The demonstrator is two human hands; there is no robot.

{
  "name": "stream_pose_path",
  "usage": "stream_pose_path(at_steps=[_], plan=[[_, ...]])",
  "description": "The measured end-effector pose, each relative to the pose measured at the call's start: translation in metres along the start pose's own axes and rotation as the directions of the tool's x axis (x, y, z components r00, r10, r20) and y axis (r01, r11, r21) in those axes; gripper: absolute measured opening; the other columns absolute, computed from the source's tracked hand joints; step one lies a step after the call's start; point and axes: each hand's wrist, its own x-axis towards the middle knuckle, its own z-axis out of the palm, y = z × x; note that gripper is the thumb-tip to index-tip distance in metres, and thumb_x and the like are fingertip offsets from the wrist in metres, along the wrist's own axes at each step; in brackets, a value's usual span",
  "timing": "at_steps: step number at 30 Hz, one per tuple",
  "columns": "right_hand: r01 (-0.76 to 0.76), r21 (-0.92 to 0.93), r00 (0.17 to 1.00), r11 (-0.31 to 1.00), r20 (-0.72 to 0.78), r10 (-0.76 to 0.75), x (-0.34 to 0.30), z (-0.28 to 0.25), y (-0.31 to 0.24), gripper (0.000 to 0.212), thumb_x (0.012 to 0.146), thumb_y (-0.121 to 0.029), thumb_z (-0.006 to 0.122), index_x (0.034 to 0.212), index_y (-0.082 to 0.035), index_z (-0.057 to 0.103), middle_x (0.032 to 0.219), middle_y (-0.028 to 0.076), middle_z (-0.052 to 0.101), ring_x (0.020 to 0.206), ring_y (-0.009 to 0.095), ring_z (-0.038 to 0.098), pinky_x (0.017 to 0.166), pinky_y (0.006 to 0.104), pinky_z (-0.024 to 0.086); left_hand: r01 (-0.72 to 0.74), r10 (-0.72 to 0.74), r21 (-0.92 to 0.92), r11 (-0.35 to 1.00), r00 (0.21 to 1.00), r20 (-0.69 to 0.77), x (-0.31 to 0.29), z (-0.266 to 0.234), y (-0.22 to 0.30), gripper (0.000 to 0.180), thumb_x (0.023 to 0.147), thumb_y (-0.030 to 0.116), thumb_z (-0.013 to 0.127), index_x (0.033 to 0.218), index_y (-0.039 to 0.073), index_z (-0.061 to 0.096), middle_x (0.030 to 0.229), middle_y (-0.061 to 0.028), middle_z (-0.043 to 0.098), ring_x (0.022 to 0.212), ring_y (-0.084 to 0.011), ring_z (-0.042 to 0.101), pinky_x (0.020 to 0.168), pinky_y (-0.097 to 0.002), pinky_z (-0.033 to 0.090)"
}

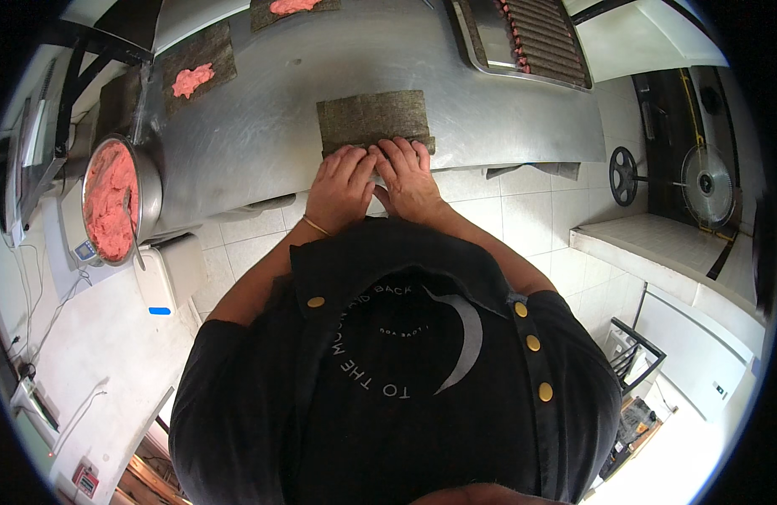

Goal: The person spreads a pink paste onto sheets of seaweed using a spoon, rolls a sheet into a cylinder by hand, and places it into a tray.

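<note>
A dark green nori sheet [375, 116] lies at the near edge of the steel table, its near edge curled into a roll under my fingers. My left hand [341, 185] is closed on the left part of the rolled edge. Beside it, my right hand [407, 178] grips the right part, fingers bent over the top. The two hands touch near the middle. Any filling inside the roll is hidden. Farther off at left, another nori sheet [220, 57] carries a lump of pink paste [192, 81].
A steel bowl [149, 187] of pink paste with a utensil stands on a scale [85, 252] at left. Another nori sheet [327, 18] with paste lies at the far edge. The far right of the table [279, 109] bears a metal tray [533, 77] of several dark rolls.
</note>
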Motion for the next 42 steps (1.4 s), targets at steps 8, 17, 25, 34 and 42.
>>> stream_pose_path(at_steps=[8, 17, 25, 34, 42], plan=[[0.005, 0.007, 1.000, 1.000, 0.026, -0.005, 0.003, -0.002, 0.003, 0.078, 0.091, -0.041, 0.076, 0.152, -0.001, 0.049, 0.150, 0.019, 0.048, 0.144, 0.039, 0.040, 0.121, 0.0578, 0.024, 0.052, -0.060, 0.082, 0.995, 0.994, 0.089, -0.011, 0.018, -0.005, 0.065, 0.091, 0.025, 0.070, 0.149, 0.000, 0.052, 0.147, -0.0182, 0.055, 0.141, -0.0374, 0.050, 0.120, -0.0503, 0.039], [0.004, 0.076, 0.995, 0.997, -0.096, 0.003, 0.002, -0.006, 0.015, 0.079, 0.087, -0.038, 0.080, 0.149, 0.002, 0.051, 0.146, 0.021, 0.052, 0.138, 0.040, 0.047, 0.118, 0.0550, 0.033, 0.030, -0.035, 0.136, 0.990, 0.999, 0.039, 0.017, 0.015, 0.005, 0.060, 0.089, 0.022, 0.073, 0.143, 0.002, 0.058, 0.133, -0.0168, 0.059, 0.123, -0.0353, 0.057, 0.107, -0.0494, 0.044], [-0.041, 0.101, 0.999, 0.994, -0.029, 0.044, 0.016, -0.015, 0.027, 0.074, 0.085, -0.038, 0.082, 0.144, 0.000, 0.057, 0.141, 0.021, 0.056, 0.132, 0.040, 0.051, 0.116, 0.0535, 0.036, 0.107, -0.133, 0.134, 0.985, 0.970, 0.203, 0.040, 0.023, -0.011, 0.047, 0.088, 0.024, 0.075, 0.131, 0.008, 0.065, 0.119, -0.0102, 0.061, 0.116, -0.0320, 0.059, 0.100, -0.0476, 0.047], [-0.107, 0.090, 0.985, 0.990, 0.142, 0.093, 0.026, -0.028, 0.052, 0.042, 0.091, -0.028, 0.075, 0.128, -0.009, 0.069, 0.125, 0.012, 0.065, 0.124, 0.033, 0.056, 0.108, 0.0479, 0.040, 0.135, -0.175, 0.159, 0.978, 0.947, 0.271, 0.052, 0.012, -0.005, 0.036, 0.090, 0.028, 0.076, 0.121, 0.012, 0.068, 0.116, -0.0104, 0.062, 0.115, -0.0357, 0.060, 0.099, -0.0498, 0.051], [-0.034, 0.060, 0.997, 0.998, 0.068, 0.030, 0.027, -0.026, 0.049, 0.035, 0.093, -0.026, 0.073, 0.123, -0.009, 0.072, 0.118, 0.012, 0.066, 0.120, 0.033, 0.058, 0.105, 0.0463, 0.042, 0.089, -0.103, 0.081, 0.993, 0.977, 0.186, 0.049, 0.017, -0.007, 0.039, 0.088, 0.025, 0.078, 0.122, 0.010, 0.067, 0.117, -0.0109, 0.062, 0.118, -0.0342, 0.059, 0.100, -0.0491, 0.051]])
